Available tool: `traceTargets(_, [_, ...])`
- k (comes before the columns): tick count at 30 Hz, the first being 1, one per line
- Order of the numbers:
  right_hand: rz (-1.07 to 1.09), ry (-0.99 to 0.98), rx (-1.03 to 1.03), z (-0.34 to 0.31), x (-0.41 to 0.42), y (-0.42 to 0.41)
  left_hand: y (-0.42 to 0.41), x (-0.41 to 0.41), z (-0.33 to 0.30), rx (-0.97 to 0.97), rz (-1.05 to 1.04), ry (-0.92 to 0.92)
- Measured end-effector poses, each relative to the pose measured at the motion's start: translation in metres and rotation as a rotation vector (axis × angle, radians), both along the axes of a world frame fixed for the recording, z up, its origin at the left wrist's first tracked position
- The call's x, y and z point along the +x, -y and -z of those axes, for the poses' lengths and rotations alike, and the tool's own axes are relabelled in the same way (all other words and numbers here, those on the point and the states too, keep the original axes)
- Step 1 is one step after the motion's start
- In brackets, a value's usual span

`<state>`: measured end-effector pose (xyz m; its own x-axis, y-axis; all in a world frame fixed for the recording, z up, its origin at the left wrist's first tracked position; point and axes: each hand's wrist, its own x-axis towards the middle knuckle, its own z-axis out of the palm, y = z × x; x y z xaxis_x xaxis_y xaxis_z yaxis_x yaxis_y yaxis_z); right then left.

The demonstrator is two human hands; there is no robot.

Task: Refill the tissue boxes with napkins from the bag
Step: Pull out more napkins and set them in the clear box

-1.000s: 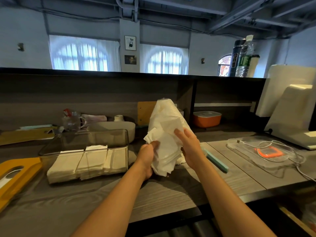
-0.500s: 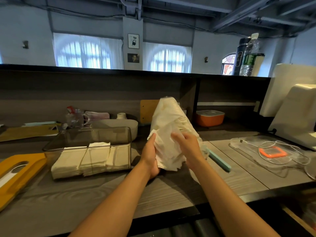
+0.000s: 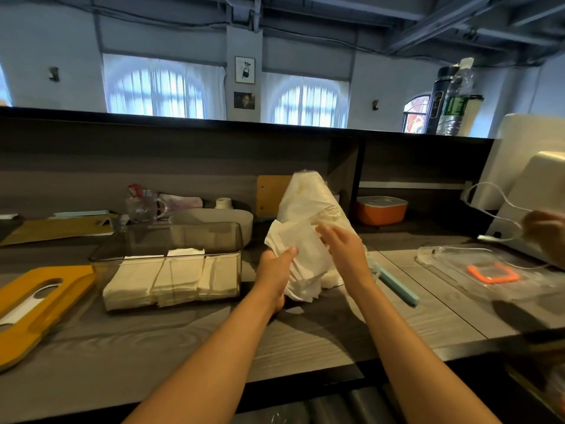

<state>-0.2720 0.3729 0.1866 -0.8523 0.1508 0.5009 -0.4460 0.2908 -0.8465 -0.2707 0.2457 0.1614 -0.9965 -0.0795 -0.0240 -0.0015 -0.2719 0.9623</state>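
Note:
A clear plastic bag [image 3: 308, 203] of white napkins stands upright on the grey counter, just right of centre. My left hand [image 3: 275, 270] grips a bundle of napkins [image 3: 301, 255] sticking out of the bag's lower end, thumb on top. My right hand [image 3: 342, 249] lies against the right side of that bundle with fingers extended. To the left sits a clear tissue box [image 3: 171, 240], its top off, with rows of white napkins [image 3: 171, 283] lying in its bottom.
An orange box lid [image 3: 36, 301] lies at the far left. A grey tub [image 3: 214, 218] stands behind the tissue box. Right of the bag are a teal stick [image 3: 397, 286], a clear tray [image 3: 489, 270] with an orange piece, and another person's hand [image 3: 547, 234] holding a white cable.
My left hand shifted its hold up the napkin bundle and more napkins show outside the bag. Another person's hand with a cable came in at the right edge.

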Motion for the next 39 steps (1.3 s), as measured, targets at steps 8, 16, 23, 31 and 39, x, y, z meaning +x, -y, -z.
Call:
traceTargets(8, [0.044,-0.066,-0.047,0.002,0.0,-0.005,0.005,0.007,-0.005,0.207,0.191,0.054])
traceTargets(16, [0.047,0.032,0.213,0.009,-0.005,-0.001,0.002,0.009,-0.003,-0.064,0.184,-0.068])
traceTargets(23, [-0.05,0.347,0.019,0.0,0.0,0.004,0.005,0.011,-0.011,-0.084,0.234,-0.155])
traceTargets(31, [0.062,0.125,-0.189,0.0,0.0,-0.004,0.012,0.013,-0.011,0.084,0.393,-0.027])
traceTargets(39, [0.072,0.12,-0.358,0.003,-0.003,-0.008,0.012,0.014,-0.011,0.002,0.414,-0.02])
